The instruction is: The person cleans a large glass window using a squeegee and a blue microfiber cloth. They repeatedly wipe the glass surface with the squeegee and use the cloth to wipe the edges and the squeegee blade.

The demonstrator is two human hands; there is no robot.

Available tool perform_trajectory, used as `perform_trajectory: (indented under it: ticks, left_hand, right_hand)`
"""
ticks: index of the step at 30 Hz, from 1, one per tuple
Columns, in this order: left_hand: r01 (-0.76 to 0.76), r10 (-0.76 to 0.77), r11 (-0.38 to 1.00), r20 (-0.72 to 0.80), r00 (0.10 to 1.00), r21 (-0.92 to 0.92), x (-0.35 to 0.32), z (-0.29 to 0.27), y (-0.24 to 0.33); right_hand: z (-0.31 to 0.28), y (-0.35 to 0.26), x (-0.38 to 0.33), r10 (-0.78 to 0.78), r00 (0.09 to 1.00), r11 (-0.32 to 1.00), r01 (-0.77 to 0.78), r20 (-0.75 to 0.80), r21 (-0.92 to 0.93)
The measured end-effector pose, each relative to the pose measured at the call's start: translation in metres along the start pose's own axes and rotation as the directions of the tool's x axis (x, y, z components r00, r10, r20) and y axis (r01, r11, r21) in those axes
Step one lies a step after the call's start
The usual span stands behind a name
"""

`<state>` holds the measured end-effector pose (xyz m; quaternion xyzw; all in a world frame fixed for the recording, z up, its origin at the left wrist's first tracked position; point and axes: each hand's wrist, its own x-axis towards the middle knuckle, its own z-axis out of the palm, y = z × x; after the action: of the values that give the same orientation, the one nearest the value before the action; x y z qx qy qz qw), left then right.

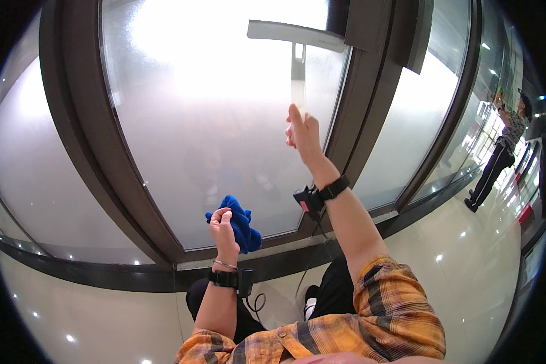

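Note:
My right hand (pixel 304 134) is closed around the pale handle of a squeegee (pixel 297 37), raised in front of a frosted glass pane (pixel 182 121). The squeegee's long grey blade runs crosswise at the top, its right end close to the dark frame. Lower down, my left hand (pixel 223 233) grips a bunched blue cloth (pixel 244 225), which hangs to the right of the fingers near the bottom of the glass. Whether the blade presses on the pane I cannot tell.
Dark brown frame posts (pixel 370 79) border the pane on both sides. A low dark sill (pixel 285 246) runs below it. Shiny beige tiles (pixel 437 267) cover the floor. At the far right another person (pixel 506 142) stands by the glass with raised hands. A thin cable (pixel 307 267) hangs beside my legs.

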<state>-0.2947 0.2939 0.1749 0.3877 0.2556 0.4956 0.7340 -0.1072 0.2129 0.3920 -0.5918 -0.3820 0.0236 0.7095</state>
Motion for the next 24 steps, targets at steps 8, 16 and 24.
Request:
perform_trajectory:
  ticks: [8,16,24]
  left_hand:
    - [0.019,-0.02,0.999,-0.01,1.0,-0.034,-0.001,0.002,0.0]
    - [0.013,-0.013,1.0,0.011,1.0,0.013,-0.005,0.004,0.007]
    - [0.024,-0.023,0.999,-0.016,1.0,0.023,-0.005,0.001,0.004]
  right_hand:
    - [-0.004,0.208,-0.172,0.23,0.973,0.902,-0.214,-0.001,-0.374]
    - [0.002,0.17,-0.13,0.135,0.991,0.963,-0.133,-0.008,-0.236]
    - [-0.008,0.132,-0.091,0.027,0.999,0.971,-0.022,0.017,-0.236]
